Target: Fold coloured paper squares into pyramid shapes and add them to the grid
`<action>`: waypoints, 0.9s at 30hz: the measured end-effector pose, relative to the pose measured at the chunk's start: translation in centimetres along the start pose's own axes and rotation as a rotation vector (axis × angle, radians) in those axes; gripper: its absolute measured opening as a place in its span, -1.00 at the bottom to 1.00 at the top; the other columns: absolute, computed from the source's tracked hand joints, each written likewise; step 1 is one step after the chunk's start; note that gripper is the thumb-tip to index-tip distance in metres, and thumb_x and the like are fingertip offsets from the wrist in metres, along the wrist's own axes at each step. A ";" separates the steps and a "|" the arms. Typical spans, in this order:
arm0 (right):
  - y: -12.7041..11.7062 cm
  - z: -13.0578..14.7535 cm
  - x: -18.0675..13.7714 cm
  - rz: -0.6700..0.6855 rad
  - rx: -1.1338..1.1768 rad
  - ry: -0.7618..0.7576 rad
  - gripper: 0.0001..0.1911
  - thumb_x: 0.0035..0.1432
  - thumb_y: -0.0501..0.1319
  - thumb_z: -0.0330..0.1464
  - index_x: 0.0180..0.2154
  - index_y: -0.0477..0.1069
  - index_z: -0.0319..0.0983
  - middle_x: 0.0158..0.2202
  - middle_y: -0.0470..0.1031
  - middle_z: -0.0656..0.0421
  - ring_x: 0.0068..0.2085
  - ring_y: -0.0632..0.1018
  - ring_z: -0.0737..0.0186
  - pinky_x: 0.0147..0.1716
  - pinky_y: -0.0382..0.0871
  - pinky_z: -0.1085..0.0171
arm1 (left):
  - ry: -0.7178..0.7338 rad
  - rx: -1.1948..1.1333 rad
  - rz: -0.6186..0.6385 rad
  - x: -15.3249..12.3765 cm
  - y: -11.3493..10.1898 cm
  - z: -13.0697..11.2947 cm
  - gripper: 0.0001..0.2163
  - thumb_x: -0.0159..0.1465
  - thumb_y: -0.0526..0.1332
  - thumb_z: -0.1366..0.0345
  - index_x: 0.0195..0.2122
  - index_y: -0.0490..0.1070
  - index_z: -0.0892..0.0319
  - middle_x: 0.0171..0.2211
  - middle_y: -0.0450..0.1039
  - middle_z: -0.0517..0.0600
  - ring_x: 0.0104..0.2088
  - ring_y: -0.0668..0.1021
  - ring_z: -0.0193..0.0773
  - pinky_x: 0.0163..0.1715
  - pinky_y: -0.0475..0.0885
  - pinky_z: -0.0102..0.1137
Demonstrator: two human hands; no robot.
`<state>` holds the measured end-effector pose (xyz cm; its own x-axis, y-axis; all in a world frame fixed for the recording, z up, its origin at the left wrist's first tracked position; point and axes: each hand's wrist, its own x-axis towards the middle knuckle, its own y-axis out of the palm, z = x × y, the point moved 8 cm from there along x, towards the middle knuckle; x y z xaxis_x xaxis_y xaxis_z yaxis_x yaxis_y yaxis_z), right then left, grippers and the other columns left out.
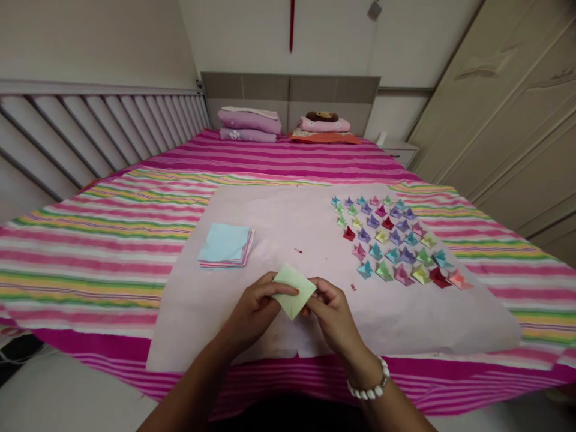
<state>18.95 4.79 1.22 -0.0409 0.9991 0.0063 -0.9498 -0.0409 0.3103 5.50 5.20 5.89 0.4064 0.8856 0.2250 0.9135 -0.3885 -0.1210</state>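
The left hand (257, 305) pinches the left side of the pale-green origami paper (294, 279), the right hand (332, 307) grips its right corner; it sits diagonally between them.

folded paper (293, 277): pale green | stacked top sheet (225, 242): light blue | bedspread (112, 240): multicoloured stripes

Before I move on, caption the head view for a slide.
Left hand and right hand hold green paper between a paper stack and folded paper shapes.
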 end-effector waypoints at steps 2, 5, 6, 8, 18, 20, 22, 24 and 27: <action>0.2 0.0 0.0 0.026 0.042 0.010 -0.90 0.00 0.31 -0.38 -0.35 0.52 -0.22 -0.63 0.43 0.29 -0.58 0.39 0.39 -0.53 0.25 0.40 | -0.008 -0.027 0.020 0.0 0.1 -0.3 -0.79 0.20 0.20 0.34 -0.18 0.58 0.07 -0.21 0.42 0.04 -0.23 0.50 -0.20 -0.30 0.41 -0.35; 0.7 0.2 -0.2 0.071 0.150 0.020 -0.88 0.03 0.26 -0.34 -0.35 0.53 -0.24 -0.60 0.45 0.24 -0.55 0.42 0.36 -0.50 0.27 0.38 | -0.029 -0.017 -0.010 0.0 0.0 -0.5 -0.81 0.24 0.19 0.27 -0.23 0.58 0.12 -0.25 0.42 0.03 -0.22 0.50 -0.21 -0.24 0.41 -0.33; 0.8 0.3 -0.2 0.083 0.182 0.020 -0.85 0.05 0.25 -0.31 -0.36 0.53 -0.24 -0.59 0.46 0.22 -0.54 0.43 0.34 -0.50 0.28 0.37 | -0.038 0.007 -0.034 0.1 -0.1 -0.4 -0.82 0.24 0.19 0.27 -0.26 0.59 0.13 -0.26 0.42 0.02 -0.22 0.50 -0.21 -0.24 0.41 -0.34; 0.8 0.4 -0.2 0.090 0.186 0.020 -0.81 0.05 0.27 -0.25 -0.35 0.52 -0.24 -0.57 0.47 0.21 -0.53 0.43 0.34 -0.50 0.28 0.36 | -0.063 0.049 -0.083 0.1 -0.2 -0.2 -0.85 0.22 0.22 0.28 -0.30 0.58 0.14 -0.28 0.43 0.02 -0.24 0.51 -0.23 -0.31 0.41 -0.39; -0.1 0.4 0.1 -0.065 0.007 -0.015 -0.77 -0.12 0.44 -0.30 -0.45 0.43 -0.22 -0.61 0.41 0.31 -0.62 0.31 0.46 -0.63 0.17 0.43 | -0.199 -0.097 -0.222 -0.5 -1.1 2.5 -0.78 0.04 0.39 0.28 -0.26 0.53 0.17 -0.39 0.51 -0.04 -0.39 0.51 -0.31 -0.39 0.41 -0.44; 0.0 1.0 0.1 -0.073 0.005 -0.054 -0.73 -0.13 0.45 -0.32 -0.35 0.45 -0.20 -0.51 0.47 0.28 -0.59 0.34 0.44 -0.60 0.22 0.42 | -0.228 -0.086 -0.232 -0.6 -1.3 2.7 -0.75 0.02 0.40 0.28 -0.25 0.54 0.17 -0.38 0.54 -0.04 -0.39 0.51 -0.30 -0.39 0.41 -0.44; 0.1 1.5 0.0 -0.076 -0.017 -0.100 -0.61 -0.11 0.43 -0.34 -0.18 0.45 -0.17 -0.43 0.49 0.25 -0.53 0.37 0.40 -0.55 0.27 0.39 | -0.238 -0.052 -0.230 -0.6 -1.3 2.6 -0.74 0.01 0.40 0.29 -0.24 0.55 0.16 -0.33 0.56 -0.03 -0.36 0.53 -0.28 -0.34 0.42 -0.42; 0.1 1.8 -0.1 -0.070 -0.058 -0.146 -0.51 -0.06 0.41 -0.36 -0.04 0.41 -0.13 -0.40 0.48 0.24 -0.48 0.40 0.36 -0.50 0.30 0.36 | -0.238 -0.015 -0.229 -0.5 -1.3 2.2 -0.74 0.01 0.40 0.30 -0.23 0.56 0.15 -0.31 0.56 -0.03 -0.32 0.54 -0.26 -0.30 0.43 -0.41; 0.1 2.2 -0.3 -0.064 -0.165 -0.206 -0.55 -0.02 0.38 -0.37 -0.03 0.44 -0.11 -0.37 0.46 0.22 -0.47 0.38 0.35 -0.49 0.30 0.34 | -0.197 0.070 -0.227 -0.3 -1.3 1.7 -0.77 0.03 0.38 0.31 -0.25 0.57 0.13 -0.34 0.52 -0.03 -0.32 0.52 -0.26 -0.30 0.41 -0.40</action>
<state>19.56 4.51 3.32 0.0690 0.9793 0.1904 -0.9869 0.0390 0.1568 4.15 5.86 4.31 0.1740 0.9827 0.0633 0.9742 -0.1624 -0.1565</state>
